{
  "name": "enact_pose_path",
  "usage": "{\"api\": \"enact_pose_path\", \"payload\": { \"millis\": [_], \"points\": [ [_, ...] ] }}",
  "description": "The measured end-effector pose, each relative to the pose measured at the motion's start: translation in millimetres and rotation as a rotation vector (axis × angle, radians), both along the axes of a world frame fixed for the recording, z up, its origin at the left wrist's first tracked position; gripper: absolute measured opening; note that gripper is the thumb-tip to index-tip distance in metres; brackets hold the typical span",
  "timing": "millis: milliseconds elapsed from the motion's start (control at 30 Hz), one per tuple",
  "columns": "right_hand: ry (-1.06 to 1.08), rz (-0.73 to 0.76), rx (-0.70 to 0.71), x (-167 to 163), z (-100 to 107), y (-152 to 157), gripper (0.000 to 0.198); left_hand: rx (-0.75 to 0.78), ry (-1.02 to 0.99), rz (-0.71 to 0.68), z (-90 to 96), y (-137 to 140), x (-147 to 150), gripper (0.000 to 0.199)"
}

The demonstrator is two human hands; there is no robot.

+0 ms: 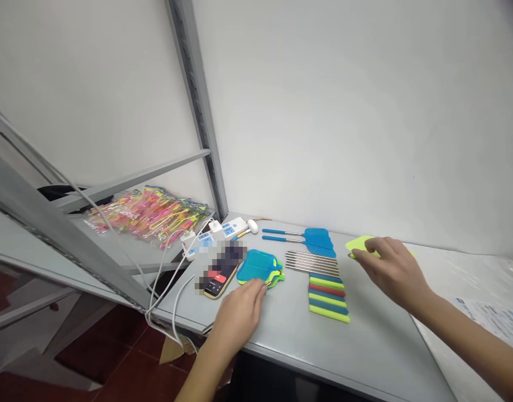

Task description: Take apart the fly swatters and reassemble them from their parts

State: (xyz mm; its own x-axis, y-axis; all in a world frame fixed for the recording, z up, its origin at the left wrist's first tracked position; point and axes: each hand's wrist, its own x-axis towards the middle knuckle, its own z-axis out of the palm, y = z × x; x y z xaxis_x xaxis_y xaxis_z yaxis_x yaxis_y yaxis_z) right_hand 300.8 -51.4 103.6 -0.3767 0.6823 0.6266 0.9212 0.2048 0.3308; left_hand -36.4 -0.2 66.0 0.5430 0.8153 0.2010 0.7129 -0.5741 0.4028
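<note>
My left hand point(241, 310) rests at the table's front, fingers stretched forward and close together. Its fingertips are at the near edge of a stack of fly swatter heads point(258, 265), blue-green on top with yellow-green ones beneath. My right hand point(396, 273) pinches a yellow-green fly swatter head point(360, 244) between thumb and forefinger; the hand hides part of it. Between the hands lie a row of metal rods point(311, 263) and several coloured handle sleeves point(328, 298) in blue, yellow-green and red. Two blue fly swatters point(317, 240) with handles lie behind the rods.
A phone point(223, 276) lies left of the stack, partly blurred out. Behind it are white power strips point(231, 228) with plugs and trailing cables. Bagged colourful items point(151, 215) lie beyond the grey metal frame point(197, 100). Plastic-wrapped sheeting point(461, 273) covers the right side.
</note>
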Motion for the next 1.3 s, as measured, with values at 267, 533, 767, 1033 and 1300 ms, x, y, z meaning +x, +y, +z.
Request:
{"api": "enact_pose_path", "payload": {
  "millis": [267, 533, 767, 1033, 1300],
  "points": [
    [0.329, 0.483, -0.109, -108.3, -28.3, 51.8, 0.022, 0.090, 0.021, -0.062, -14.8, -37.6, 32.1, 0.028],
    [0.685, 0.545, -0.323, -158.0, -58.8, 96.1, 0.020, 0.215, -0.132, -0.142, -43.4, -32.6, 38.7, 0.023],
    [0.686, 0.611, -0.518, -145.1, -69.1, 115.3, 0.019, 0.293, -0.106, -0.227, -57.2, -20.7, 52.7, 0.027],
    [0.437, 0.554, -0.580, -130.3, -66.6, 108.2, 0.013, 0.360, -0.167, -0.245, -59.6, -14.9, 54.2, 0.030],
    [0.534, 0.511, -0.645, -104.0, -50.3, 73.9, 0.022, 0.520, -0.353, -0.370, -45.8, -12.7, 81.4, 0.037]
  ]
}}
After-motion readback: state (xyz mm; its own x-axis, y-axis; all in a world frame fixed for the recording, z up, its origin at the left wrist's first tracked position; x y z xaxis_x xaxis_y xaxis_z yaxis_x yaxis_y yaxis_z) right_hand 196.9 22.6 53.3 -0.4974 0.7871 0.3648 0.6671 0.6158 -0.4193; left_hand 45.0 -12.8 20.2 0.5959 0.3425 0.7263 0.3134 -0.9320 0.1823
